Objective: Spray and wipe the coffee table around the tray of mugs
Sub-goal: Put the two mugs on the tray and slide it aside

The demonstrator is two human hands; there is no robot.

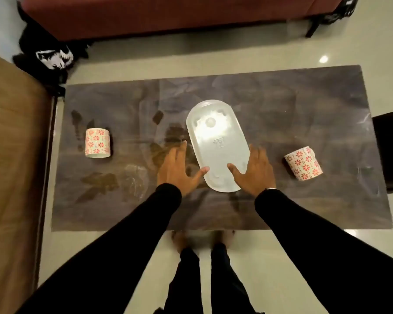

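**Tray at centre of tabletop, mugs off to the sides**

White oval tray, glossy, empty, lies angled mid-tabletop. Left hand and right hand flank its near end, fingers spread, thumbs touching the rim, gripping nothing. Dark marbled surface shows wet smears to the left. Floral left mug and right mug stand well apart.

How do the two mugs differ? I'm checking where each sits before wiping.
The left mug sits at the table's left end beside brown smears; the right mug sits right of the tray on cleaner surface. The left mug looks squared to the camera; the right mug appears tilted. Both carry the same red flower pattern and stand off the tray.
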